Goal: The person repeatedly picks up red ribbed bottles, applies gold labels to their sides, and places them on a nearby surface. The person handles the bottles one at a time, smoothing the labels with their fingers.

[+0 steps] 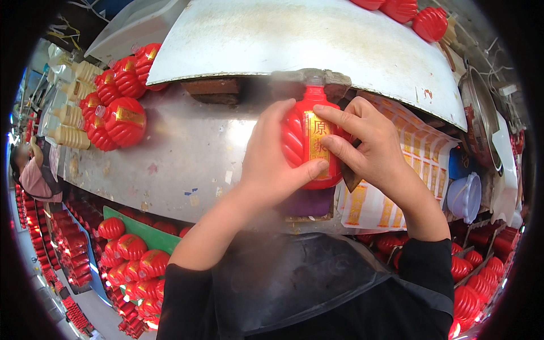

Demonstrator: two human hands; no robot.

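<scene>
A red plastic bottle (292, 139) with ribbed sides and a clear threaded neck lies at the middle of the bench, neck away from me. My left hand (266, 150) is closed round its left side, thumb across the lower front. A narrow gold label (319, 127) runs down the bottle's front. On its right edge rest the thumb and index finger of my right hand (365, 141), the other fingers curled. Below that palm a brown pointed piece (353, 180) shows; whether I hold it cannot be told. Printed sheets of gold labels (419, 170) lie to the right.
A whitish raised board (306, 37) spans the far side of the metal bench (170, 164). Several red bottles (124, 122) stand at the left, more (136, 266) below the near edge. A pale bucket (464, 195) hangs at the right. Another person (37, 173) is far left.
</scene>
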